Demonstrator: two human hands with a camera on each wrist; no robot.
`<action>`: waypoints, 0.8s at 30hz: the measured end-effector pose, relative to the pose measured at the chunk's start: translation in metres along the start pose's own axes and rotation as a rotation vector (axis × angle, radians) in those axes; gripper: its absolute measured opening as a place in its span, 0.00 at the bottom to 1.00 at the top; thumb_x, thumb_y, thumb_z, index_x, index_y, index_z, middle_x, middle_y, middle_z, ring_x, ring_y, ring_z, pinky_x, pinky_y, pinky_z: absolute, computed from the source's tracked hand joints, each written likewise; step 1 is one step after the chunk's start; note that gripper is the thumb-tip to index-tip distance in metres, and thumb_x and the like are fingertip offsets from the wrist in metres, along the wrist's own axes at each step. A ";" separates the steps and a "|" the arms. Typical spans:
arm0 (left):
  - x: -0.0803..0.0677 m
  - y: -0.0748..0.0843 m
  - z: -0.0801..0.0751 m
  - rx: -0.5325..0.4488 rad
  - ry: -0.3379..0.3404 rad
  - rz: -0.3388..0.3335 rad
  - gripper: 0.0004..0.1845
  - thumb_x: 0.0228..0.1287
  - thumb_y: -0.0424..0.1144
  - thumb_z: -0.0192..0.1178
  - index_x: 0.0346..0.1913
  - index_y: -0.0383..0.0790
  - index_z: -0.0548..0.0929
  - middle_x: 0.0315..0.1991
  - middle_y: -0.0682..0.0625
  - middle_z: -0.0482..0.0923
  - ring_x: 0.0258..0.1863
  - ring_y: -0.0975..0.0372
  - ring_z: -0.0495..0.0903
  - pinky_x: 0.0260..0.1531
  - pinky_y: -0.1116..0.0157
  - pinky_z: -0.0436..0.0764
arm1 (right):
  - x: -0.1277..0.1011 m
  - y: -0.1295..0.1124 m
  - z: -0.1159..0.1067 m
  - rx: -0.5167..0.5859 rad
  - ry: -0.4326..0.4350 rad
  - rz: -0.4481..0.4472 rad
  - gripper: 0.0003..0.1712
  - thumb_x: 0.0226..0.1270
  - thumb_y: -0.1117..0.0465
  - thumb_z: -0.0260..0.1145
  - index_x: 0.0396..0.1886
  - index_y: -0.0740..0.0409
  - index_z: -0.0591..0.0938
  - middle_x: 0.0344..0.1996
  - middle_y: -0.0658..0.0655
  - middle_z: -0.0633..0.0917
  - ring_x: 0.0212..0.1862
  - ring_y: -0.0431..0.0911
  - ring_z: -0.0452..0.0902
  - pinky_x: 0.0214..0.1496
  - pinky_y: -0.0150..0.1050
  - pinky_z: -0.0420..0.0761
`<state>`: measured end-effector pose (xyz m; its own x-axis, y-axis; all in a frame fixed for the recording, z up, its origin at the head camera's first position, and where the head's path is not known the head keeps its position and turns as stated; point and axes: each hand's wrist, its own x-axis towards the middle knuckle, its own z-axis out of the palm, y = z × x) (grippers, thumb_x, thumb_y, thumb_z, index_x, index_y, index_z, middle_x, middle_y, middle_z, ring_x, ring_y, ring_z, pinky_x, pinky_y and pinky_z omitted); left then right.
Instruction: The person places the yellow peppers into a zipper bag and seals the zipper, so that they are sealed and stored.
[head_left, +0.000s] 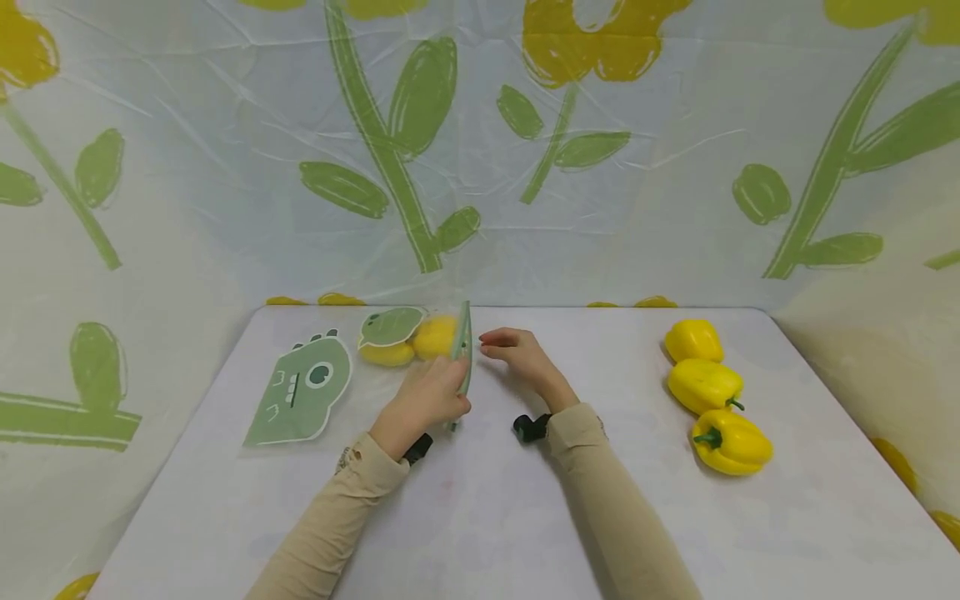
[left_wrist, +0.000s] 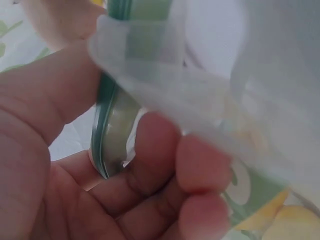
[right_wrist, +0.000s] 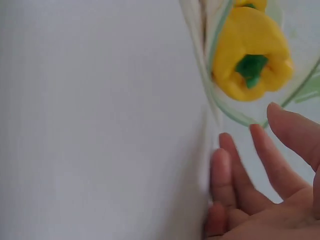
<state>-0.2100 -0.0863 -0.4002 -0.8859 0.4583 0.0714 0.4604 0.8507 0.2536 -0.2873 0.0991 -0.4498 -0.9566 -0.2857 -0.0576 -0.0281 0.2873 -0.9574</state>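
A clear zip bag with a green print lies on the table with yellow bell peppers inside. My left hand grips its mouth by the green zip strip, which the left wrist view shows between thumb and fingers. The right wrist view looks into the open mouth, where a yellow bell pepper points its green stem outward and part of another shows behind. Just right of the mouth is my right hand, holding nothing, its fingers spread and loosely bent.
A second bag with a green one-eyed monster print lies flat at the left. Three yellow bell peppers sit in a row on the right of the white table. A flower-patterned sheet hangs behind the table.
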 end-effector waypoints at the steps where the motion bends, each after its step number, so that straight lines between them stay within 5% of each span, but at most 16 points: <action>1: 0.000 0.000 0.000 0.005 -0.003 -0.002 0.10 0.49 0.32 0.66 0.31 0.40 0.74 0.17 0.51 0.68 0.17 0.59 0.70 0.19 0.61 0.68 | -0.003 -0.003 -0.004 -0.010 -0.010 -0.002 0.21 0.69 0.61 0.65 0.58 0.67 0.80 0.56 0.61 0.82 0.60 0.53 0.73 0.65 0.51 0.66; 7: 0.001 -0.001 0.001 0.016 -0.013 -0.020 0.10 0.50 0.33 0.66 0.31 0.41 0.74 0.18 0.51 0.69 0.17 0.59 0.70 0.18 0.62 0.68 | -0.021 -0.024 -0.033 -0.019 -0.043 -0.043 0.21 0.69 0.61 0.65 0.58 0.67 0.79 0.59 0.66 0.79 0.59 0.54 0.75 0.65 0.51 0.67; 12: 0.000 -0.001 0.002 0.007 0.006 -0.006 0.09 0.50 0.31 0.64 0.30 0.41 0.73 0.16 0.52 0.65 0.16 0.60 0.66 0.17 0.63 0.64 | -0.050 -0.050 -0.071 -0.172 -0.031 -0.132 0.20 0.71 0.58 0.64 0.57 0.63 0.79 0.58 0.64 0.79 0.59 0.55 0.74 0.61 0.53 0.70; 19: 0.001 0.000 0.003 -0.013 0.000 0.001 0.10 0.50 0.30 0.63 0.28 0.41 0.71 0.16 0.53 0.62 0.16 0.61 0.64 0.17 0.63 0.63 | -0.113 -0.081 -0.125 -0.441 0.199 -0.236 0.18 0.72 0.54 0.63 0.54 0.59 0.82 0.52 0.59 0.83 0.55 0.53 0.74 0.60 0.54 0.63; 24: 0.001 0.000 0.003 0.003 -0.005 -0.003 0.10 0.50 0.30 0.63 0.27 0.42 0.70 0.16 0.53 0.61 0.16 0.62 0.63 0.17 0.64 0.63 | -0.154 -0.076 -0.157 -0.562 0.319 -0.246 0.17 0.72 0.53 0.63 0.52 0.59 0.82 0.48 0.61 0.84 0.52 0.51 0.73 0.57 0.56 0.64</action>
<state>-0.2102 -0.0851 -0.4030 -0.8870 0.4571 0.0656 0.4580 0.8527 0.2513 -0.1837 0.2648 -0.3238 -0.9393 -0.1453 0.3107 -0.3190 0.7034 -0.6352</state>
